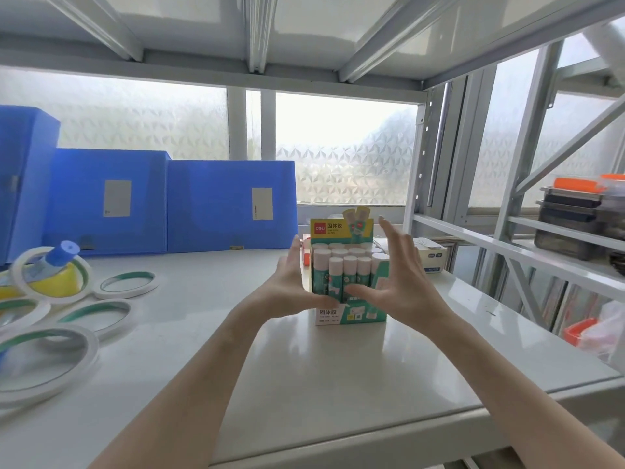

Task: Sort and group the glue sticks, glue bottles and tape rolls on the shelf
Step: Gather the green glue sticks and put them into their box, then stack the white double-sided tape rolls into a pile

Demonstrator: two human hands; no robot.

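A green and white display box (351, 314) full of upright white-capped glue sticks (350, 265) stands on the white shelf (338, 374). My left hand (292, 286) is at the box's left side and my right hand (402, 275) at its right side. Both have fingers spread, and the thumbs rest across the box front. At the left lie several white and green tape rolls (126, 285). A glue bottle (55, 260) with a blue cap leans inside one roll beside a yellow piece.
Blue file boxes (230, 208) stand along the back left. A small white box (431, 253) and an orange item sit behind the glue stick box. The shelf's steel post (417, 157) rises at right. Dark containers with orange lids (575, 211) fill the neighbouring shelf.
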